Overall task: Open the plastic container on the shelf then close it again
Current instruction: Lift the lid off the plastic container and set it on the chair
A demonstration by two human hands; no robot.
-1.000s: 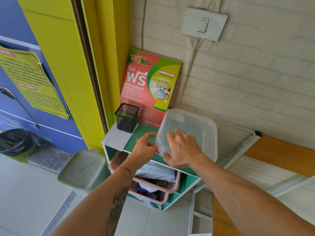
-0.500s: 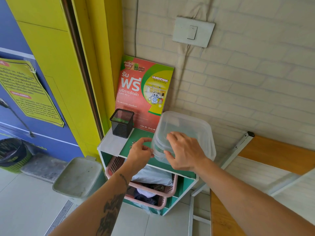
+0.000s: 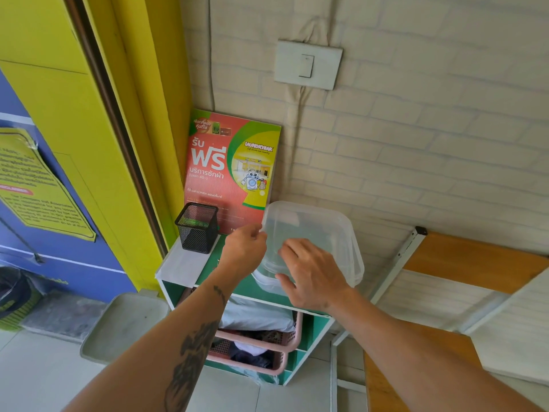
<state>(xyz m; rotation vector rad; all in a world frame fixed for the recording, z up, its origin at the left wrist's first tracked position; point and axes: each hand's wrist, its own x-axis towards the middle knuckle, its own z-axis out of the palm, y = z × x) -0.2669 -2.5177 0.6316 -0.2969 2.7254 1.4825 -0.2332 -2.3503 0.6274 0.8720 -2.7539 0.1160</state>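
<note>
- Yellow poster [image 3: 38, 185] with small print hangs on the blue wall at the far left, beside a yellow door frame [image 3: 98, 120].
- A grey bin [image 3: 124, 325] with a flat lid stands on the floor just left of the shelf.
- A black mesh pen cup [image 3: 197, 227] stands upright at the left back corner of the shelf [image 3: 181, 267], whose top is white at the left and green further right.
- A red and green laundry sign [image 3: 228, 171] leans against the brick wall behind the pen cup.
- The left hand [image 3: 243, 252], on a tattooed forearm, pinches the left edge of the lid [image 3: 312, 230] between thumb and fingertips; this grip is clenched on the lid.
- The clear plastic container [image 3: 353, 272] sits on the right part of the shelf top, next to the wall, with the lid tilted up at its left side.
- The right hand [image 3: 312, 278] lies over the near edge of the container, fingers spread and curved; whether its grip presses or only rests there cannot be told.
- Pink baskets [image 3: 264, 343] holding clothes sit in the shelf below.
- A white light switch [image 3: 307, 65] is on the wall above.
- A wooden board [image 3: 475, 263] on a white metal frame leans at the right.
</note>
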